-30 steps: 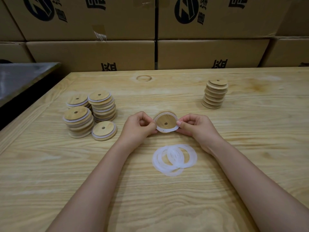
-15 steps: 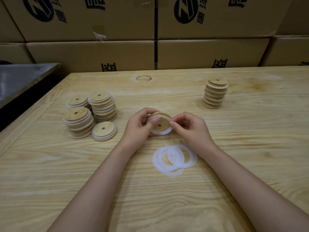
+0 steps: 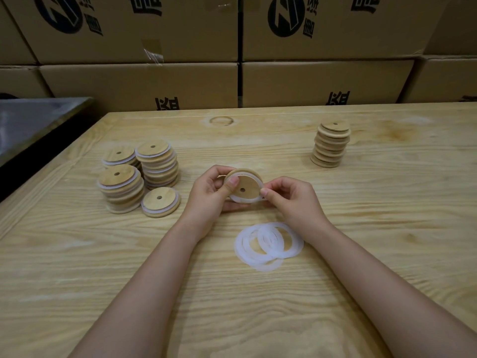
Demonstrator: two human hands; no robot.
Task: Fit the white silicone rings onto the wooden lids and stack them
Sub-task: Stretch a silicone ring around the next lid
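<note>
The stacked brown cardboard boxes [image 3: 139,83] at the far side are shut; at mid-table the left hand [image 3: 209,192] grips a round wooden lid with a centre hole [image 3: 245,187], thumb curled on its face; the right hand [image 3: 291,200] pinches the white silicone ring [image 3: 244,200] at the lid's right rim; the lid tilts, face turned near and up; loose white silicone rings [image 3: 268,245] lie nearer; ringed lid stacks [image 3: 139,174] stand left, a bare lid stack [image 3: 330,146] far right

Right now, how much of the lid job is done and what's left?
Done: ringed lids in three stacks on the left, plus a single one in front. In hand: the left grip holds one lid while the right grip pinches its ring on. Left: the bare lid stack far right and the loose rings on the table.
</note>
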